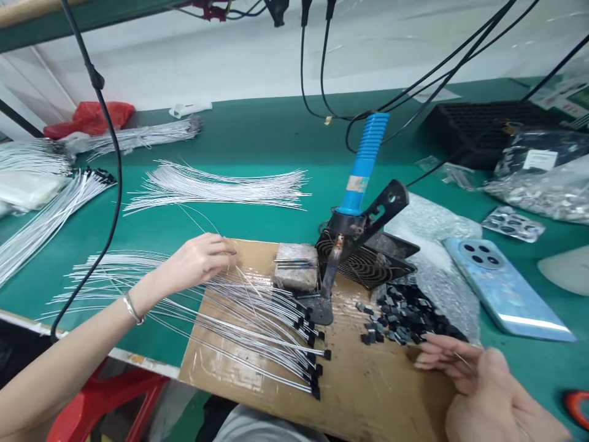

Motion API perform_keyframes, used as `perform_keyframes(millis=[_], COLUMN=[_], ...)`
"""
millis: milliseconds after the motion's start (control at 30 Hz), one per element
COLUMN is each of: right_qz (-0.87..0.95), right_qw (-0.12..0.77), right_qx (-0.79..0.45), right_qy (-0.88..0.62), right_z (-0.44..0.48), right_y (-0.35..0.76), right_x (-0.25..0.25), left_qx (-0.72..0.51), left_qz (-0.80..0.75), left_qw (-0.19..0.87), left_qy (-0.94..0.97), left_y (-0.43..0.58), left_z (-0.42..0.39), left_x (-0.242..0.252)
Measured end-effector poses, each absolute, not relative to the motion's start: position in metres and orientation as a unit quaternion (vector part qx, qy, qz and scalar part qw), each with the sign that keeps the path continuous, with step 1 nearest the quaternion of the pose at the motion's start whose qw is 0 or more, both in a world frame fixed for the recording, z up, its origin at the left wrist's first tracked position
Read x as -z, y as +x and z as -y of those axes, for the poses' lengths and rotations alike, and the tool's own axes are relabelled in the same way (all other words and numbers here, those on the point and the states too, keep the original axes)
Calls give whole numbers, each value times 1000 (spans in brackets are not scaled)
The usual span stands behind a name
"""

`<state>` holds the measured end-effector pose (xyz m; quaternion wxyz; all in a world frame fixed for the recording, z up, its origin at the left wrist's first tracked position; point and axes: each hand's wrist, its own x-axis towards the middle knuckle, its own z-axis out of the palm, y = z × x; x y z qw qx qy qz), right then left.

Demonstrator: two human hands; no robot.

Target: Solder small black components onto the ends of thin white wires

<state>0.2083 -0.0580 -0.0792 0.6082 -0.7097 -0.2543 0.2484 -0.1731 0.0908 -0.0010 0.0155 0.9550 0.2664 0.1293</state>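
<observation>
My left hand (209, 259) is closed, its fingers pinched on thin white wires (242, 277) at the top edge of a brown cardboard sheet (350, 399). Below it spread many white wires (239, 334) with small black end pieces (315, 391). My right hand (478, 380) is at the lower right, fingers stretched out and thumb apart, the fingertips at the edge of a pile of small black pieces (414, 310). A thin shiny line shows by its fingers; I cannot tell what it is. Between the hands stands a blue-handled soldering iron (363, 162) in a metal holder.
A whitish block (296, 267) and a black fan (363, 258) are beside the iron. A bundle of white wires (221, 186) lies behind. A blue phone (506, 288) lies on bubble wrap (455, 270) at right. A black cable (113, 135) hangs at left.
</observation>
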Motion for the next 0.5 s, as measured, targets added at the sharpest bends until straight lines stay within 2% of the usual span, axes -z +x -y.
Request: perform_keyframes(millis=[200, 500], right_qz=[256, 261], right_qw=[607, 617], right_qx=[-251, -251], right_qy=[-709, -699], right_z=[58, 69], right_y=[208, 196], right_x=[82, 76], left_qx=[-84, -197], left_qz=[-215, -208], left_qw=[-31, -120], left_qy=[972, 950], left_y=[-174, -172], left_z=[-79, -65], left_x=[29, 21])
